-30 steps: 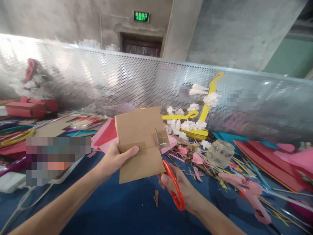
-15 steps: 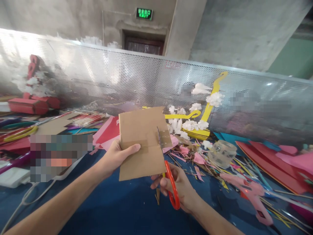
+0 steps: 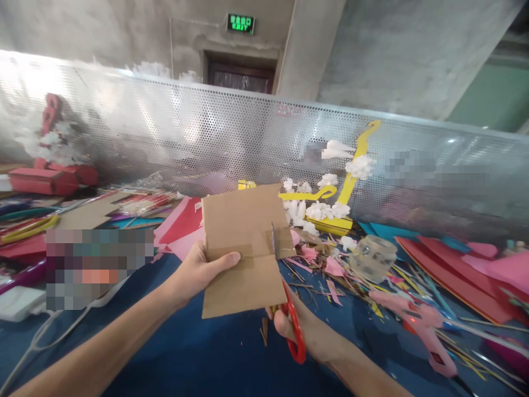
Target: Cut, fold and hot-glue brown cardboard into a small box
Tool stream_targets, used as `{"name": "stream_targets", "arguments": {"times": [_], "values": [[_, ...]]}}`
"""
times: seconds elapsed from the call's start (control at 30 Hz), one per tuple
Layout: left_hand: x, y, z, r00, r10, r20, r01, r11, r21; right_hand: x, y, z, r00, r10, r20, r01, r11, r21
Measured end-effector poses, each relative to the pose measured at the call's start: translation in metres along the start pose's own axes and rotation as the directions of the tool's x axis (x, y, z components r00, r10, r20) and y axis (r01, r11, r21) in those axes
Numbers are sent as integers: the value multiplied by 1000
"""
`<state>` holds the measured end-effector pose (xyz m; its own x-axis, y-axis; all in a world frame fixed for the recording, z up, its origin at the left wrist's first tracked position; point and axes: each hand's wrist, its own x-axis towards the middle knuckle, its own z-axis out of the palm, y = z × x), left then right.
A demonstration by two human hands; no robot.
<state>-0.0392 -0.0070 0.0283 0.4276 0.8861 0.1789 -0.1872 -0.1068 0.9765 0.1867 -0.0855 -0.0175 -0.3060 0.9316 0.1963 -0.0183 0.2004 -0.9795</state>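
Along the left end of the blue desk (image 3: 182, 364): one red cardboard model (image 3: 45, 181) with an upright post and whitish tufts, set before a perforated silver metal panel (image 3: 206, 132). Nearer, one white plastic box (image 3: 20, 303) with a white cable (image 3: 28, 348); beyond it, one yellow curved handle (image 3: 31, 230) and one tan cardboard offcut (image 3: 91, 212).

Next, red and pink paper sheets (image 3: 182, 223), just beside the left hand (image 3: 204, 270). Left fingers: closed on one brown rectangular cardboard sheet (image 3: 237, 220), thumb flat on its face, the others hidden behind. Sheet raised above the desk, centre, tilted.

Right of it, one pair of red-handled scissors (image 3: 296, 333), one metal blade lying across the sheet near its right edge; second blade hidden. Right hand (image 3: 308, 328): fingers wrapped about the handles.

Behind, one yellow model with white petal-like clusters (image 3: 330, 225). Further right: pink paper scraps (image 3: 334, 267), one clear roll (image 3: 373, 258), one pink glue gun (image 3: 407, 311), and red flat sheets (image 3: 450, 275).
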Motion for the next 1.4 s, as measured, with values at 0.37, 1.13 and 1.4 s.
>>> {"name": "stream_targets", "arguments": {"times": [0.37,1.13,1.4], "values": [[2,7,-9,992,-103,-72,101,994,-42,0,-17,0,998,65,1,-65,997,49],[4,2,-12,980,-20,-197,13,999,-37,9,-11,1,997,38,68,-46,991,124],[6,0,-15,974,-46,-222,35,998,-53,10,4,5,999,46,14,-48,979,199]]}}
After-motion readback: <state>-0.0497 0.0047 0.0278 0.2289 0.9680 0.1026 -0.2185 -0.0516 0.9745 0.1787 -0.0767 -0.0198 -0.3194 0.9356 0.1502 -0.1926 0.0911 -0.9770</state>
